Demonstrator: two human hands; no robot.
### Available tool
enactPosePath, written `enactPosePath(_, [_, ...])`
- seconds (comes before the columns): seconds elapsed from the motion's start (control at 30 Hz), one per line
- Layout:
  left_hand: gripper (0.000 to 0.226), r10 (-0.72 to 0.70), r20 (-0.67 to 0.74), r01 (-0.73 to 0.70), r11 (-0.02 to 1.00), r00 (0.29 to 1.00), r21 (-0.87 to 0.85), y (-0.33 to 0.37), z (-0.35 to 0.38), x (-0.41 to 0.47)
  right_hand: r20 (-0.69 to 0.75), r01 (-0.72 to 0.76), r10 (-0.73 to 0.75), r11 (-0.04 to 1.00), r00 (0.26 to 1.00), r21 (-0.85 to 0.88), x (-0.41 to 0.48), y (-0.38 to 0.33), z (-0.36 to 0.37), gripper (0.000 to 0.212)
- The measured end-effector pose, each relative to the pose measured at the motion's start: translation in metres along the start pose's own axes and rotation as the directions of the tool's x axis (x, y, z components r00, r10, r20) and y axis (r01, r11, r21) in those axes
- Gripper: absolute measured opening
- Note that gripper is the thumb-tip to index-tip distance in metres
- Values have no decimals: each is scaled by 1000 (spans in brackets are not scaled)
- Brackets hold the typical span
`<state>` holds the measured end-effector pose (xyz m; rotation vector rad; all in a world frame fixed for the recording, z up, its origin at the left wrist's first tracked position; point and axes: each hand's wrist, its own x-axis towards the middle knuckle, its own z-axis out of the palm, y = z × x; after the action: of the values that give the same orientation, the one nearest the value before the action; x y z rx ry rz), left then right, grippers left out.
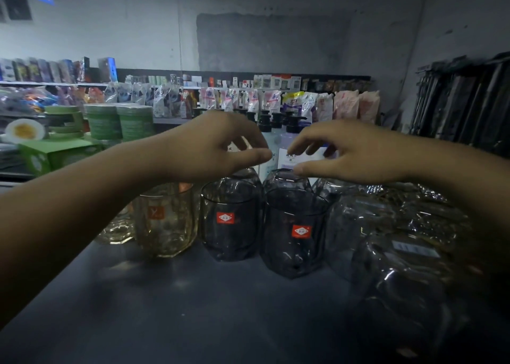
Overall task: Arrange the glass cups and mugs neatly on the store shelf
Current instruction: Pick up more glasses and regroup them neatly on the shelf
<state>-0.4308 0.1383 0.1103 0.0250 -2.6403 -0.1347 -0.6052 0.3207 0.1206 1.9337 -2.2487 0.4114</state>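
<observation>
Upright amber cup (165, 220) beside smoky grey cups (230, 220) on shelf (193, 308)

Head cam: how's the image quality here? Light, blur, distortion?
Head view: dim, bluish light, corners darkened. The dark smoky glass cups with red labels are fairly sharp, as is the amber glass cup; the clear plastic-wrapped glassware at right smears into glare streaks. Wide-angle distortion stretches both forearms; the left hand and right hand are slightly soft. Background shelves are blurred.
</observation>
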Motion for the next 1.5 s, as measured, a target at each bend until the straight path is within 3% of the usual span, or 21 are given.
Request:
enactPosePath(0.1, [53, 100, 41, -99, 995, 994, -27, 27, -3, -18, 35, 45, -48, 995, 998, 85, -25, -9, -7, 34])
enactPosePath(0.2, [69, 68, 234, -107, 981, 970, 160, 53, 4, -23, 41, 48, -52, 995, 998, 88, -40, -13, -6, 31])
enactPosePath(0.3, [77, 8, 331, -99, 961, 944, 259, 68, 14, -14, 13, 39, -40, 995, 999, 96, -48, -13, -3, 25])
enactPosePath(0.47, [75, -69, 333, -40, 951, 940, 307, 81, 19, 1, -11, -1, 2, 993, 1000, 116, -54, -8, 4, 21])
enactPosePath(0.63, [86, -102, 205, 26, 939, 973, 342, 89, 22, -7, -89, -15, 33, 981, 996, 191, -57, -9, 11, 17])
enactPosePath(0.73, [77, -165, 95, 149, 975, 982, 162, 94, 12, -19, -194, 17, 34, 967, 980, 256, -63, -12, 4, 13])
enactPosePath(0.83, [66, -285, -77, 267, 945, 955, -188, 88, 3, -40, -343, 52, 76, 936, 936, 349, -68, -13, 4, 21])
enactPosePath(0.9, [62, -380, -190, 269, 860, 905, -434, 84, 4, -56, -299, 41, 112, 885, 948, 464, -71, -15, 5, 37])
enactPosePath(1.0, [68, -481, -216, 180, 650, 850, -738, 86, 22, -64, -90, -9, 91, 749, 992, 662, -74, -22, 8, 64])
enactPosePath(1.07, [77, -518, -188, 96, 472, 835, -876, 93, 38, -64, -101, 27, 65, 697, 993, 716, -73, -28, 12, 70])
enactPosePath(1.1, [78, -524, -204, 55, 437, 827, -898, 96, 43, -64, -141, 64, 56, 690, 988, 721, -73, -30, 14, 67])
enactPosePath(1.13, [75, -524, -235, 42, 462, 818, -886, 97, 45, -66, -178, 99, 50, 674, 983, 732, -73, -32, 14, 62])
enactPosePath(1.2, [58, -466, -299, 85, 641, 832, -762, 98, 42, -71, -210, 138, 36, 645, 977, 751, -75, -32, 8, 59])
enactPosePath(1.3, [41, -340, -349, 145, 865, 873, -481, 89, 31, -81, -211, 115, 34, 749, 977, 652, -76, -29, -7, 55])
enactPosePath(1.4, [39, -240, -380, 190, 968, 893, -165, 65, 27, -88, -176, 59, 27, 882, 984, 467, -69, -29, -15, 50])
enactPosePath(1.5, [37, -130, -279, 180, 971, 951, 159, 48, 28, -91, -83, -12, 38, 958, 996, 288, -58, -29, -14, 62])
